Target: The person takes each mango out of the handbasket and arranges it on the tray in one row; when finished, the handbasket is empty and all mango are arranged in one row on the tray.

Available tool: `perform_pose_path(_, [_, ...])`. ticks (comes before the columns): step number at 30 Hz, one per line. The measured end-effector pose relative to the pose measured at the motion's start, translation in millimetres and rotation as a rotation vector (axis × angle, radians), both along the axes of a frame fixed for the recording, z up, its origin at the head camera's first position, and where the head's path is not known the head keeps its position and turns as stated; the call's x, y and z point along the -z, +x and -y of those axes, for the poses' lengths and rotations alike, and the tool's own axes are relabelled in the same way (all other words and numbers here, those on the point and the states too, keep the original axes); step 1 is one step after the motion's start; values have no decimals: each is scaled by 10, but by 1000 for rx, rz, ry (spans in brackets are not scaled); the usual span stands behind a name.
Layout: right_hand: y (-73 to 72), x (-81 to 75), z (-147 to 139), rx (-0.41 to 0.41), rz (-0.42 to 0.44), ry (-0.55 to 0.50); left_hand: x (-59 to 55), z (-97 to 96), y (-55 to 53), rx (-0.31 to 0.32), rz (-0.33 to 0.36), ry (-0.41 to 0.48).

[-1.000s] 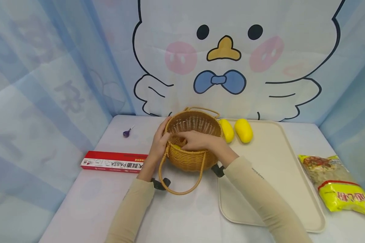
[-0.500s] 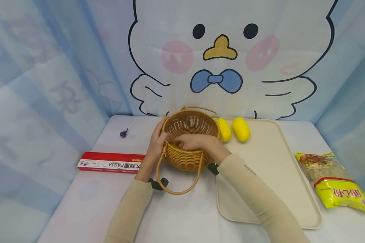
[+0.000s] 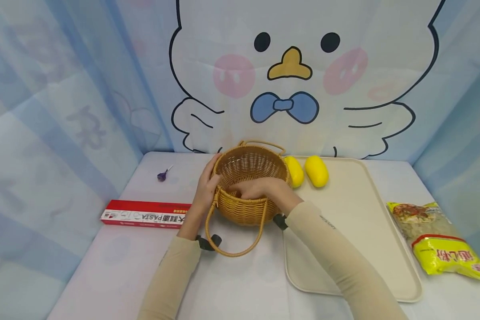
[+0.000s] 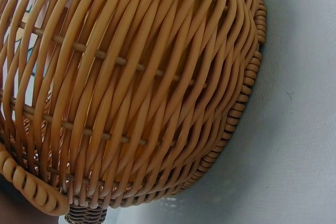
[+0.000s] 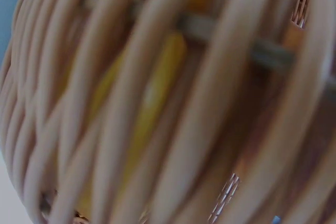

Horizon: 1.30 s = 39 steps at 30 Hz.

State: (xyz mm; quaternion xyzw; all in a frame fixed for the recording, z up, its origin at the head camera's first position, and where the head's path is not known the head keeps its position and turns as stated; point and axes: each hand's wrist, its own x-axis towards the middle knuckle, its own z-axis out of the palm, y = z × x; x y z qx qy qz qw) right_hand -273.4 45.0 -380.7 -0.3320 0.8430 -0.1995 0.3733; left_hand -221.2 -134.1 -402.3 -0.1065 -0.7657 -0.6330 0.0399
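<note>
A wicker basket (image 3: 244, 212) stands at the middle of the table, its mouth facing up and its near handle hanging down in front. On its left side, my left hand (image 3: 205, 186) grips the rim, thumb over the edge. My right hand (image 3: 257, 187) reaches over the near rim into the basket, and its fingertips are hidden inside. Through the weave in the right wrist view shows something yellow (image 5: 155, 93), only partly visible. Basket wall (image 4: 157, 77) fills most of the left wrist view. Two yellow oval fruits (image 3: 317, 171) lie right of the basket.
A beige tray (image 3: 368, 231) lies on the right, with the fruits at its far left corner. Beyond its right edge is a yellow food bag (image 3: 440, 242). On the left are a red and white pasta box (image 3: 144, 213) and a purple lollipop (image 3: 162, 176).
A yellow thing visible beside my right hand in the basket one second ago is out of sight in the head view. My right hand has shifted slightly; my left keeps its hold.
</note>
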Motion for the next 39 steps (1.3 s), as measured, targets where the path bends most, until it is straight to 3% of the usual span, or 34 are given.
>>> perform_pose_path(9, [8,-29,-13,-50,-12,0,-3,-10,10,1,-11,-7])
perform_pose_path(19, [7,-46,-39,-35,-9,-79,-8,-16,6,0,-16,-5])
perform_pose_path(26, [14,-73,-45,-37,-70,-123,11,-14,-16,10,-15,12])
perform_pose_path(39, [35,-146,-124,-33,-197,-79,-10,-1,-6,16,5,29])
